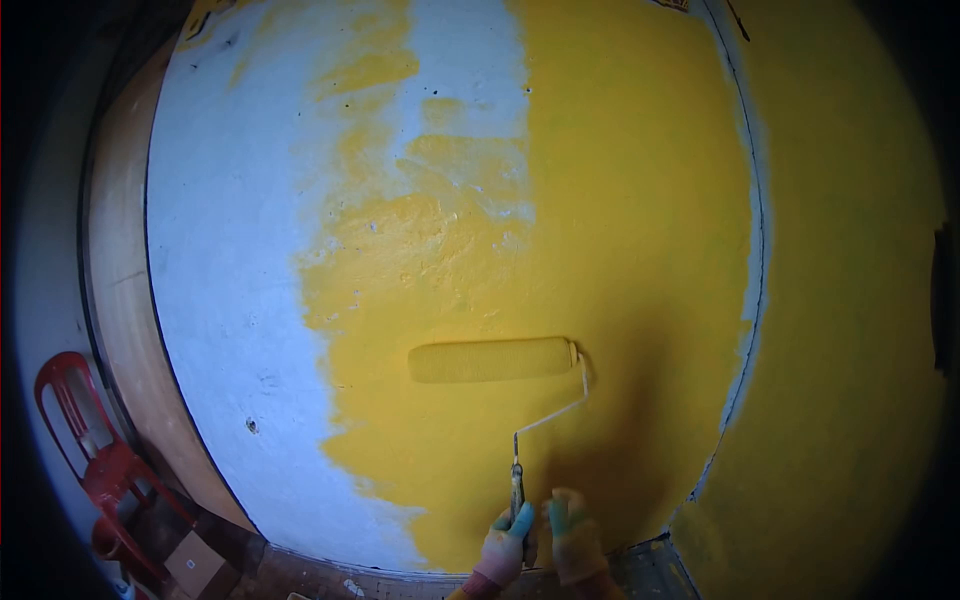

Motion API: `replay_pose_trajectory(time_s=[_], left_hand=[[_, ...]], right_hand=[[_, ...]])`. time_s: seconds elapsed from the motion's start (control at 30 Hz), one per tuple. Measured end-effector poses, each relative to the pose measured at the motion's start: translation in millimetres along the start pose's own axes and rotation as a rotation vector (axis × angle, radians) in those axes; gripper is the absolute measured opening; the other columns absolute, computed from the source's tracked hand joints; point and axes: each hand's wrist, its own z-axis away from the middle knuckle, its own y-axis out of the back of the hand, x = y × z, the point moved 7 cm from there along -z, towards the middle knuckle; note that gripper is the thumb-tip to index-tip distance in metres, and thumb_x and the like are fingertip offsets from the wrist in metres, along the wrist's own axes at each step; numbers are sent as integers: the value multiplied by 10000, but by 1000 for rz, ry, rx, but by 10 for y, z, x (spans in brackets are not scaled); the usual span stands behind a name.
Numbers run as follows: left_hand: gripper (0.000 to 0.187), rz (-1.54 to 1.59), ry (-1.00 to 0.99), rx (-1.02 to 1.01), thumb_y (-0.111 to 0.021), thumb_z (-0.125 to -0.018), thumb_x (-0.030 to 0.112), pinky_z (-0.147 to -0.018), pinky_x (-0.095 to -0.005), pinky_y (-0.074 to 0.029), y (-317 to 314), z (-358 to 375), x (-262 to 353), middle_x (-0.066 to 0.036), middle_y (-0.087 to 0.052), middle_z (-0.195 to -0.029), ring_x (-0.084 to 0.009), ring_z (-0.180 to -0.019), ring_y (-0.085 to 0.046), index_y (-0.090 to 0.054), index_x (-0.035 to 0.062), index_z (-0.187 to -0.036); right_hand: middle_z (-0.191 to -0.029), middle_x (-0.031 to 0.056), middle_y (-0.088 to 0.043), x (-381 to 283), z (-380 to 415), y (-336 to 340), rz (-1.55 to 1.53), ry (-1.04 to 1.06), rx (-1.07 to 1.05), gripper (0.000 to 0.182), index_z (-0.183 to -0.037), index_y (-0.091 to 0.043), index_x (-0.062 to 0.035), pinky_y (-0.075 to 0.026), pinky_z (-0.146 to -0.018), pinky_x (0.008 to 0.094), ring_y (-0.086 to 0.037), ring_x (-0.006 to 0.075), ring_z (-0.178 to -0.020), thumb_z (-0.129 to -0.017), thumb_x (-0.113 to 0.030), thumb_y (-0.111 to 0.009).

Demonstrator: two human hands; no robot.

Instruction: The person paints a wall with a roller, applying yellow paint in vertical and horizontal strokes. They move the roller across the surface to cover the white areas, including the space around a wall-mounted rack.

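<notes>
A paint roller (490, 361) with a yellow, paint-coated sleeve lies level against the wall (640, 200). Its bent wire frame runs down to a dark handle (517, 488). My left hand (503, 550), in a pale glove with teal fingertips, is closed around that handle. Just to the right, my right hand (575, 540) wears a matching glove and is raised close beside the handle, with a gap between them at the top. Motion blurs its fingers, so their grip does not show. Wet-looking yellow paint surrounds the roller, while pale blue wall shows to the left.
A red plastic chair (115, 465) stands at the lower left, near a cardboard box (195, 565) on the floor. A wooden panel (125, 270) borders the wall's left side. A cracked, blue-edged corner (757, 230) separates the yellow walls on the right.
</notes>
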Motion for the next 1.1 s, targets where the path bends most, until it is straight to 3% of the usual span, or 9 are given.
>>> replay_pose_trajectory(time_s=[0.1, 0.2, 0.3, 0.43, 0.67, 0.77, 0.83, 0.9, 1.1], left_hand=[[223, -398, -92, 83, -481, -812, 175, -559, -308, -439, 83, -200, 37, -87, -512, -635, -188, -590, -524, -490, 82, -1014], [371, -1343, -905, 62, -466, -795, 149, -745, -362, -418, -237, -43, 369, -163, -528, -861, -289, -862, -513, -424, 185, -1162], [460, -1440, -732, -50, -470, -767, 129, -799, -383, -398, -253, -152, 368, -202, -462, -1053, -349, -1001, -440, -392, 282, -1194], [316, -668, -52, -45, -473, -825, 281, -730, -291, -431, -193, -234, 447, -124, -559, -914, -208, -808, -548, -522, 44, -1028], [234, 142, 63, -427, -488, -825, 235, -691, -275, -446, -571, -439, 889, -83, -531, -691, -195, -721, -564, -506, 8, -768], [216, 100, 72, -331, -476, -827, 202, -697, -296, -444, -586, -492, 992, -63, -494, -619, -216, -728, -566, -464, 30, -697], [166, -28, -74, -330, -508, -811, 181, -667, -288, -440, -636, -418, 1218, -62, -511, -638, -201, -680, -564, -465, 35, -744], [151, 41, -50, -368, -503, -809, 173, -684, -286, -439, -767, -373, 1459, -66, -516, -634, -205, -697, -564, -472, 31, -770], [188, -201, -166, -273, -457, -826, 188, -654, -273, -455, -1115, -466, 2509, -65, -501, -653, -151, -686, -534, -492, 4, -804]], right_hand=[[-810, 128, -566, -362, 382, -45, 460, 375, -40, 222, -992, -472, -28, -464, -605, 307, -577, 199, -690, -832, -177, -434], [-839, 158, -573, -755, 324, 54, -193, -29, -29, 234, -1005, -481, -17, -455, -632, 319, -578, 235, -725, -831, -165, -434], [-828, 162, -580, -589, 338, 33, -79, -266, -52, 220, -990, -497, -11, -445, -624, 333, -574, 243, -718, -832, -149, -431], [-728, 107, -571, -437, 239, -140, 47, 50, -20, 202, -986, -505, -32, -430, -543, 297, -556, 194, -634, -836, -145, -429], [-523, -16, -412, -858, -172, -307, -509, -393, -149, 272, -1108, -416, -83, -288, -330, 189, -371, 48, -380, -859, -192, -416], [-505, -24, -403, -860, -473, -305, -58, 24, 4, 252, -1093, -417, -90, -289, -314, 198, -363, 55, -360, -866, -199, -398], [-605, 34, -483, -1032, -489, -352, -925, -263, -242, 191, -1012, -466, -72, -359, -354, 229, -450, 101, -434, -826, -101, -436], [-786, 112, -528, -1003, -547, -296, 335, 413, 105, 174, -919, -505, -33, -429, -435, 263, -525, 160, -572, -747, -14, -485], [-873, 154, -524, -2154, -1164, -197, 601, 497, -72, 207, -889, -513, -13, -455, -493, 320, -547, 270, -646, -684, 17, -506]])
